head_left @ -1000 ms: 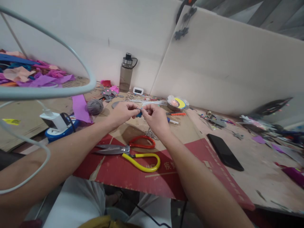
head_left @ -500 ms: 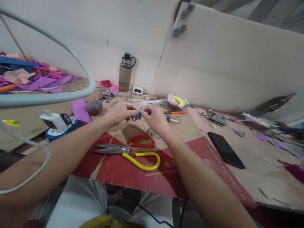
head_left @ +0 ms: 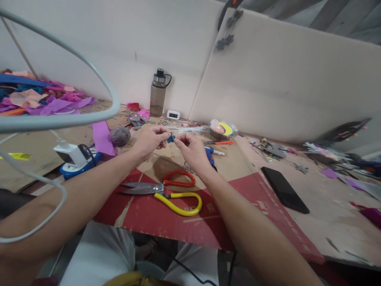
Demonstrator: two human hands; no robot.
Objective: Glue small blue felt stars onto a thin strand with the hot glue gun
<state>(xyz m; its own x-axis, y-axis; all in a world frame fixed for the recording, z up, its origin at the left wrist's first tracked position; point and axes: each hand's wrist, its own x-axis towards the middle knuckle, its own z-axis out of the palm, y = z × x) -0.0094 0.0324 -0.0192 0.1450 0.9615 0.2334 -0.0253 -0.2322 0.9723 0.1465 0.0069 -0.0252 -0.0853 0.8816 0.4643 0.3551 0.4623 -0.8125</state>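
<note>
Pinched in the fingertips of my left hand (head_left: 152, 140) is a small blue felt-like piece (head_left: 170, 138), held above the table; its exact shape is too small to tell. My right hand (head_left: 192, 150) is closed, thumb and forefinger pressed together right beside the piece's edge; whether anything is between them I cannot make out. Below both hands lie large scissors (head_left: 159, 188), blades apart, with one red and one yellow handle. A blue glue gun (head_left: 210, 155) with a white stick rests just past my right hand.
A grey yarn ball (head_left: 120, 136), a water bottle (head_left: 157, 93) and a small white clock (head_left: 173, 115) stand farther back. Left are a charger (head_left: 70, 154), fabric scraps (head_left: 50, 99) and a looping white cable (head_left: 98, 75). A black phone (head_left: 285, 190) lies right; a bowl (head_left: 218, 133) sits behind.
My left hand has shifted slightly left with the blue piece, which has turned. My right fingertips have drawn a little apart from the left ones. More of the glue gun shows.
</note>
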